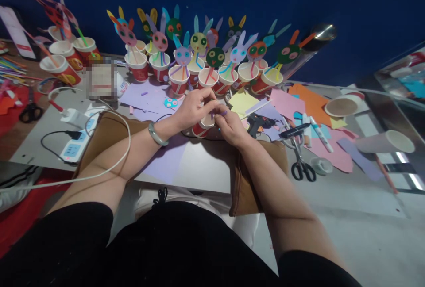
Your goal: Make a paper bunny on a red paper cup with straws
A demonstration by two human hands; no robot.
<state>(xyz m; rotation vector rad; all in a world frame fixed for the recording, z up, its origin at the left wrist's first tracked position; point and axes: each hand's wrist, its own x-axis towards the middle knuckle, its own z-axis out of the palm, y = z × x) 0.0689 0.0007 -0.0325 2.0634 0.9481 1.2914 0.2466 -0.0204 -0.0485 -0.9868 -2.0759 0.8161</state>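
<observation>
My left hand [195,109] and my right hand [230,124] meet just above a red-and-white paper cup [200,129]. Small bits of purple paper [223,113] show at the closed fingers of my right hand. The fingertips of my left hand are pinched together against the right; what lies between them is mostly hidden. Beyond my hands stand several paper cups [179,74] with paper rabbit heads on coloured stems. To the left of my hands, a blue round face [170,103] with pink eyes rests on purple paper [141,97].
On the right lie a black glue gun [259,124], scissors [303,170], markers [321,134], tape [321,166] and coloured paper [285,103]. A power strip [75,147] and a white cable [99,173] are at left. Brown cloth [108,139] lies under my left forearm.
</observation>
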